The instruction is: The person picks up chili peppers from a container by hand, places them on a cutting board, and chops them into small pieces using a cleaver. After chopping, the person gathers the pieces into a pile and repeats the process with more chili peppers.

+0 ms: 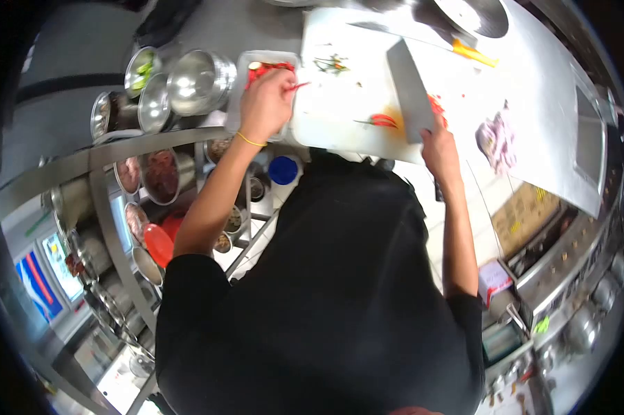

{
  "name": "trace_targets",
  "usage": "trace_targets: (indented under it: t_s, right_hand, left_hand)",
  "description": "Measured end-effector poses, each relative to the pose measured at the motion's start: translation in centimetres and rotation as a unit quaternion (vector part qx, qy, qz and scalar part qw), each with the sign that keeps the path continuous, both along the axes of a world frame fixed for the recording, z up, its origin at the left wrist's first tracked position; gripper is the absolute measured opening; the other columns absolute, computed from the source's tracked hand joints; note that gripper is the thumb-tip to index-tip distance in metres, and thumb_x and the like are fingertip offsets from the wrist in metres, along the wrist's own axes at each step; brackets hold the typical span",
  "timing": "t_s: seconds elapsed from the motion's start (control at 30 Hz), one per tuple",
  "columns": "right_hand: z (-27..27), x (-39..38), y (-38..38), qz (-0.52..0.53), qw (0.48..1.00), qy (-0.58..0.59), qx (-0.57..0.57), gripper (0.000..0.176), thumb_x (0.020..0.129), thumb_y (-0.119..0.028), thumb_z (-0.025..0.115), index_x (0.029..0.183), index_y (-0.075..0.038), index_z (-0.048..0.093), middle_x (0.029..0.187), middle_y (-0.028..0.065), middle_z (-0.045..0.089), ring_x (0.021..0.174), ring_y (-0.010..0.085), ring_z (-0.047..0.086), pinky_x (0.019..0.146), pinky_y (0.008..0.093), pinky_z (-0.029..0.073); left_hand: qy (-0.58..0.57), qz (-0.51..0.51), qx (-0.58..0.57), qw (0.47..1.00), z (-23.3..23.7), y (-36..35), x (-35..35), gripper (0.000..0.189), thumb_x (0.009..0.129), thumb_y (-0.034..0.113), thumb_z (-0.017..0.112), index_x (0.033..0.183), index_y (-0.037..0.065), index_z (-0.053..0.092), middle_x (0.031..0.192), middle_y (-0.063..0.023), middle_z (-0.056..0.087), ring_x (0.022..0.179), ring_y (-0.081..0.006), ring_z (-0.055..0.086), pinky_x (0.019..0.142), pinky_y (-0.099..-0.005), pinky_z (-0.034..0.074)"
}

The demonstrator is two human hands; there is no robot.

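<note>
My left hand [269,102], with a yellow band at its wrist, is closed over the white plastic container [234,116] of red chilies. A thin red chili [300,86] sticks out from its fingertips toward the cutting board [332,131]. My right hand [439,151] grips a broad cleaver [410,86] by its handle, the blade lying over the board's right part. Left of the blade are red chilies [384,121] with a stem. Cut red chili pieces [436,105] show at its right side. Green chili stems [332,63] lie farther up the board.
Stacked steel bowls [193,81] stand left of the container, beside a bowl of green pieces [143,71]. A yellow-handled knife [474,52] lies beyond the cleaver. A purplish-white bundle [497,142] rests on the steel counter [544,117] at right. Below left are shelves with food bowls [161,176].
</note>
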State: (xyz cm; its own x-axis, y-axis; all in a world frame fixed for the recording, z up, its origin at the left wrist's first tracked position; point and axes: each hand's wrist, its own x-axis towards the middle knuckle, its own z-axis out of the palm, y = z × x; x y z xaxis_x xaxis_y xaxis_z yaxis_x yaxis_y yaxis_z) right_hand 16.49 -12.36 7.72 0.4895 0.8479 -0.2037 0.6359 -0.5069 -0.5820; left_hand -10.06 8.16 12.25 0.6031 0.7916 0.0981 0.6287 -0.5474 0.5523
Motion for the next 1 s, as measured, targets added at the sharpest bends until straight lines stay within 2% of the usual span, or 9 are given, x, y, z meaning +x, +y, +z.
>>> trace_targets:
  t_s: [0.07, 0.2, 0.27, 0.37, 0.47, 0.53, 0.73, 0.97, 1.0]
  right_hand:
    - [1.5, -0.7, 0.5, -0.011, 0.999, -0.014, -0.028, 0.029, 0.087, -0.009, 0.054, 0.11, 0.003, 0.043, 0.082, 0.031, 0.062, 0.083, 0.047, 0.06, 0.071, 0.0535, 0.046]
    - [1.2, -0.5, 0.4, -0.015, 0.999, 0.009, -0.036, 0.04, 0.087, -0.008, 0.056, 0.122, 0.004, 0.042, 0.083, 0.033, 0.062, 0.084, 0.0492, 0.06, 0.074, 0.0522, 0.047]
    - [0.8, -0.5, 0.4, -0.004, 0.999, -0.008, -0.038, 0.026, 0.087, -0.009, 0.054, 0.107, 0.002, 0.042, 0.08, 0.0299, 0.062, 0.081, 0.0467, 0.061, 0.07, 0.0532, 0.047]
    - [1.2, -0.5, 0.5, 0.004, 0.999, -0.008, -0.044, 0.026, 0.087, -0.009, 0.054, 0.106, 0.002, 0.041, 0.079, 0.0292, 0.062, 0.079, 0.0462, 0.061, 0.069, 0.0532, 0.047]
    - [1.3, -0.7, 0.5, 0.001, 0.999, -0.022, -0.045, 0.024, 0.087, -0.009, 0.054, 0.105, 0.002, 0.041, 0.078, 0.0286, 0.062, 0.077, 0.046, 0.062, 0.069, 0.0536, 0.048]
    - [1.4, -0.9, 0.6, -0.004, 0.998, -0.02, -0.052, 0.024, 0.087, -0.009, 0.054, 0.105, 0.002, 0.041, 0.077, 0.0284, 0.063, 0.077, 0.046, 0.062, 0.069, 0.0538, 0.048]
    - [1.2, -0.2, 0.6, 0.007, 0.999, -0.019, -0.037, 0.023, 0.087, -0.01, 0.054, 0.104, 0.001, 0.042, 0.078, 0.0272, 0.063, 0.078, 0.0451, 0.062, 0.07, 0.0539, 0.048]
    - [3.4, 0.4, 1.0, 0.043, 0.996, -0.045, -0.066, 0.023, 0.087, -0.01, 0.055, 0.103, 0.0, 0.043, 0.08, 0.0273, 0.064, 0.079, 0.0449, 0.062, 0.072, 0.0536, 0.047]
    - [3.3, 0.4, 1.1, 0.044, 0.996, -0.047, -0.065, 0.023, 0.087, -0.01, 0.055, 0.103, 0.0, 0.043, 0.08, 0.0273, 0.064, 0.079, 0.0449, 0.062, 0.072, 0.0536, 0.047]
  left_hand:
    - [-0.031, -0.058, -0.066, 0.996, -1.0, -3.3, 3.9, 0.022, 0.072, -0.003, 0.066, 0.092, 0.004, 0.062, 0.089, -0.0134, 0.064, 0.085, -0.0313, 0.063, 0.074, -0.0373, 0.049]
    - [0.026, -0.118, -0.034, 0.992, -5.2, -5.4, 9.9, 0.013, 0.074, 0.001, 0.061, 0.086, 0.006, 0.062, 0.086, -0.0108, 0.06, 0.08, -0.0315, 0.061, 0.069, -0.0423, 0.048]
    - [0.041, -0.121, -0.033, 0.991, -6.4, -5.5, 10.8, 0.013, 0.074, 0.001, 0.06, 0.086, 0.007, 0.063, 0.087, -0.0101, 0.06, 0.081, -0.0307, 0.061, 0.069, -0.0418, 0.048]
    - [0.071, -0.157, -0.044, 0.984, -7.1, -5.7, 11.1, 0.013, 0.075, 0.003, 0.063, 0.088, 0.007, 0.065, 0.088, -0.0091, 0.06, 0.081, -0.0295, 0.061, 0.07, -0.0405, 0.048]
    - [0.031, -0.175, -0.07, 0.982, -7.2, -5.6, 10.8, 0.017, 0.074, 0.008, 0.07, 0.091, 0.006, 0.067, 0.09, -0.0092, 0.059, 0.084, -0.0283, 0.06, 0.074, -0.0388, 0.049]
    - [-0.064, -0.211, 0.028, 0.975, -6.8, -6.0, 10.1, 0.024, 0.071, 0.009, 0.075, 0.092, 0.004, 0.067, 0.094, -0.009, 0.058, 0.088, -0.0277, 0.059, 0.077, -0.0377, 0.049]
    - [-0.098, -0.19, 0.011, 0.977, -8.0, -7.6, 9.8, 0.02, 0.069, 0.001, 0.071, 0.088, 0.002, 0.066, 0.096, -0.0066, 0.057, 0.094, -0.0251, 0.057, 0.084, -0.0375, 0.047]
    - [-0.137, -0.196, 0.027, 0.971, -8.2, -8.5, 10.4, 0.018, 0.071, 0.001, 0.07, 0.088, 0.001, 0.066, 0.094, -0.0072, 0.059, 0.091, -0.0265, 0.058, 0.079, -0.0381, 0.048]
    - [-0.156, -0.16, -0.008, 0.975, -8.2, -8.4, 10.5, 0.017, 0.071, 0.003, 0.07, 0.087, 0.001, 0.066, 0.091, -0.0085, 0.059, 0.089, -0.0272, 0.058, 0.079, -0.0384, 0.048]
